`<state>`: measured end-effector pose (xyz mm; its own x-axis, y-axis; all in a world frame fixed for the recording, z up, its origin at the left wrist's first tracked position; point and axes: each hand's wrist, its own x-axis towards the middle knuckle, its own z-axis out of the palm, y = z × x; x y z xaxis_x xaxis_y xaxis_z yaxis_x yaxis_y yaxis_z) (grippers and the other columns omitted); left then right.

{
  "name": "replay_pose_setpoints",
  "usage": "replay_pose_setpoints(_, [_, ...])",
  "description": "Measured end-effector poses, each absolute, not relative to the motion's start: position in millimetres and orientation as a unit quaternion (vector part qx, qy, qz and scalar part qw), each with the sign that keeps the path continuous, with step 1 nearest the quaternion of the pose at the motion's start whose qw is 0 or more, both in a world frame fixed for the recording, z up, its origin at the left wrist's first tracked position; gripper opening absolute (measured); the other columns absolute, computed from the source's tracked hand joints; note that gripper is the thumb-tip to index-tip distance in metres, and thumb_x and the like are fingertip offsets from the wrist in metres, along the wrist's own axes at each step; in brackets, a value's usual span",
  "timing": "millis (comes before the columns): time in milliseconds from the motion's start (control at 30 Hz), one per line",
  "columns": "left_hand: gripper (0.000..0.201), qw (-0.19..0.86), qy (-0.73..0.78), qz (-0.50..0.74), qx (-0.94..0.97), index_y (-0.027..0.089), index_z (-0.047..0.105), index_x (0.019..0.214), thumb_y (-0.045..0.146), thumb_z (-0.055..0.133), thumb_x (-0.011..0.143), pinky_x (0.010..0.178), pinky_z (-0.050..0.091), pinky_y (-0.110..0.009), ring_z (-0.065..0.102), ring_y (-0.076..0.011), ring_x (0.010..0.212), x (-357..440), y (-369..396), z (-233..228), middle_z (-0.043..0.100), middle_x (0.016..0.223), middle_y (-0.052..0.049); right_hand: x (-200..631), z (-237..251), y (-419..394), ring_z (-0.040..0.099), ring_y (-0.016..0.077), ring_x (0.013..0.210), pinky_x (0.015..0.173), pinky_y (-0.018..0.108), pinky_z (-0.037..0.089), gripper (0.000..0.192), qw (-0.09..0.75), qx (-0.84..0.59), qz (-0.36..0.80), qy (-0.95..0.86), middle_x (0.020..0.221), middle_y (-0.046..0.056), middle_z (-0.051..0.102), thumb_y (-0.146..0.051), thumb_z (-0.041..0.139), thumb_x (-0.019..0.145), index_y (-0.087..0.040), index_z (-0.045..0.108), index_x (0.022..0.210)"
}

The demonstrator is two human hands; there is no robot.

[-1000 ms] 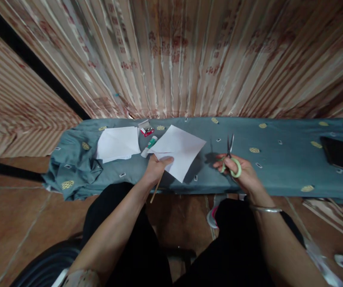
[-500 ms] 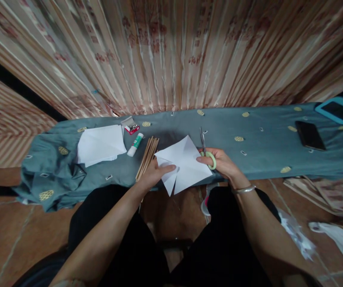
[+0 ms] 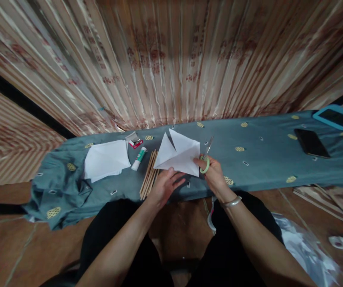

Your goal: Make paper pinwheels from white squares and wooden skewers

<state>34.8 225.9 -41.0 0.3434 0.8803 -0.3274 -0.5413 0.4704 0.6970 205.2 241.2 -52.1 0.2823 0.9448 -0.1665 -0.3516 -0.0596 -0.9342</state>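
A square sheet of white paper (image 3: pixel 181 153) with creases and a slit cut in from its far edge is raised over the cloth. My right hand (image 3: pixel 215 173) grips the paper's right corner and also keeps hold of scissors (image 3: pixel 205 164) with pale green handles, blades pointing away from me. My left hand (image 3: pixel 164 186) is at the paper's near edge, fingers apart, thumb tip at or against the edge; contact is hard to make out. Several thin brown sticks (image 3: pixel 148 175) lie just left of the paper, partly behind my left hand.
A stack of white paper (image 3: pixel 107 161), a glue stick (image 3: pixel 139 158) and a small open red-and-white box (image 3: pixel 135 141) lie to the left. At the right are a black phone (image 3: pixel 311 142) and a blue-framed tablet (image 3: pixel 337 116). A pleated curtain (image 3: pixel 171 71) stands behind the cloth-covered surface (image 3: pixel 267 159).
The paper has been turned, so its slit now points away from me instead of towards me. My left hand has loosened from the sheet and spread its fingers. The view has shifted slightly.
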Motion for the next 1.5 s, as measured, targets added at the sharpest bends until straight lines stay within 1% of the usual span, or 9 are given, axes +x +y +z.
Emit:
replay_pose_setpoints(200, [0.053, 0.684, 0.426, 0.555, 0.208, 0.02, 0.064, 0.106, 0.022, 0.085, 0.058, 0.094, 0.051, -0.044, 0.067, -0.026, 0.103, 40.2, 238.9, -44.6, 0.072, 0.111, -0.008, 187.2, -50.3, 240.9, 0.057, 0.0148, 0.062, 0.063, 0.028, 0.047, 0.045, 0.583, -0.53, 0.523, -0.326, 0.066, -0.003, 0.067, -0.045, 0.087, 0.047, -0.021, 0.065, 0.077])
replay_pose_setpoints(367, [0.049, 0.629, 0.441, 0.596, 0.233, 0.016, 0.067, 0.098, 0.02, 0.085, 0.052, 0.086, 0.053, -0.037, 0.07, -0.0237, 0.09, 35.1, 252.4, -51.2, 0.075, 0.097, -0.007, 183.1, -48.5, 237.2, 0.053, 0.0128, 0.058, 0.057, 0.026, 0.043, 0.041, 0.519, -0.548, 0.532, -0.382, 0.06, -0.004, 0.061, -0.055, 0.081, 0.057, -0.021, 0.063, 0.073])
replay_pose_setpoints(500, [0.037, 0.582, 0.474, 0.613, 0.246, 0.015, 0.068, 0.084, 0.021, 0.084, 0.051, 0.074, 0.053, -0.032, 0.069, -0.0201, 0.077, 26.0, 264.1, -51.8, 0.075, 0.084, -0.006, 185.3, -48.9, 223.3, 0.056, 0.0123, 0.057, 0.055, 0.025, 0.043, 0.046, 0.433, -0.533, 0.585, -0.431, 0.063, 0.0, 0.065, -0.06, 0.076, 0.063, -0.019, 0.065, 0.079])
replay_pose_setpoints(733, [0.035, 0.563, 0.46, 0.631, 0.269, 0.015, 0.071, 0.085, 0.021, 0.084, 0.054, 0.081, 0.054, -0.034, 0.071, -0.0223, 0.082, 14.4, 270.6, -46.0, 0.075, 0.083, -0.006, 196.1, -52.8, 196.8, 0.059, 0.0122, 0.061, 0.057, 0.025, 0.048, 0.056, 0.266, -0.485, 0.677, -0.487, 0.072, 0.004, 0.069, -0.068, 0.073, 0.065, -0.016, 0.065, 0.087])
replay_pose_setpoints(833, [0.041, 0.566, 0.449, 0.635, 0.276, 0.015, 0.071, 0.092, 0.02, 0.084, 0.054, 0.084, 0.055, -0.035, 0.071, -0.0236, 0.086, 13.9, 270.1, -45.2, 0.076, 0.082, -0.006, 201.0, -49.3, 192.9, 0.061, 0.013, 0.065, 0.061, 0.026, 0.05, 0.059, 0.225, -0.468, 0.697, -0.495, 0.076, 0.005, 0.069, -0.068, 0.072, 0.067, -0.015, 0.065, 0.09])
replay_pose_setpoints(967, [0.051, 0.561, 0.45, 0.633, 0.287, 0.014, 0.07, 0.1, 0.021, 0.085, 0.051, 0.083, 0.055, -0.035, 0.071, -0.0242, 0.086, 16.4, 269.2, -45.5, 0.076, 0.082, -0.006, 205.4, -44.8, 190.6, 0.061, 0.0133, 0.066, 0.063, 0.027, 0.051, 0.06, 0.222, -0.454, 0.698, -0.506, 0.078, 0.006, 0.069, -0.068, 0.07, 0.07, -0.014, 0.064, 0.097])
replay_pose_setpoints(1100, [0.058, 0.572, 0.448, 0.62, 0.295, 0.015, 0.068, 0.105, 0.019, 0.084, 0.05, 0.085, 0.055, -0.036, 0.07, -0.0238, 0.087, 21.6, 267.1, -48.2, 0.076, 0.089, -0.006, 205.9, -45.2, 189.9, 0.062, 0.0137, 0.067, 0.062, 0.027, 0.05, 0.057, 0.241, -0.451, 0.692, -0.51, 0.077, 0.006, 0.07, -0.067, 0.068, 0.073, -0.014, 0.065, 0.094])
replay_pose_setpoints(1267, [0.052, 0.593, 0.447, 0.599, 0.298, 0.014, 0.069, 0.104, 0.021, 0.083, 0.054, 0.086, 0.055, -0.042, 0.07, -0.0268, 0.09, 28.3, 262.4, -51.0, 0.075, 0.091, -0.008, 202.7, -45.4, 191.5, 0.06, 0.0123, 0.061, 0.055, 0.024, 0.047, 0.052, 0.257, -0.458, 0.683, -0.508, 0.07, 0.004, 0.07, -0.067, 0.07, 0.07, -0.017, 0.067, 0.082])
replay_pose_setpoints(1500, [0.043, 0.592, 0.444, 0.597, 0.309, 0.016, 0.07, 0.098, 0.019, 0.08, 0.056, 0.088, 0.054, -0.042, 0.069, -0.0273, 0.094, 28.9, 259.9, -48.6, 0.075, 0.092, -0.008, 203.2, -45.6, 192.9, 0.06, 0.0107, 0.06, 0.054, 0.022, 0.046, 0.051, 0.266, -0.465, 0.681, -0.5, 0.07, 0.003, 0.071, -0.064, 0.073, 0.069, -0.016, 0.069, 0.085])
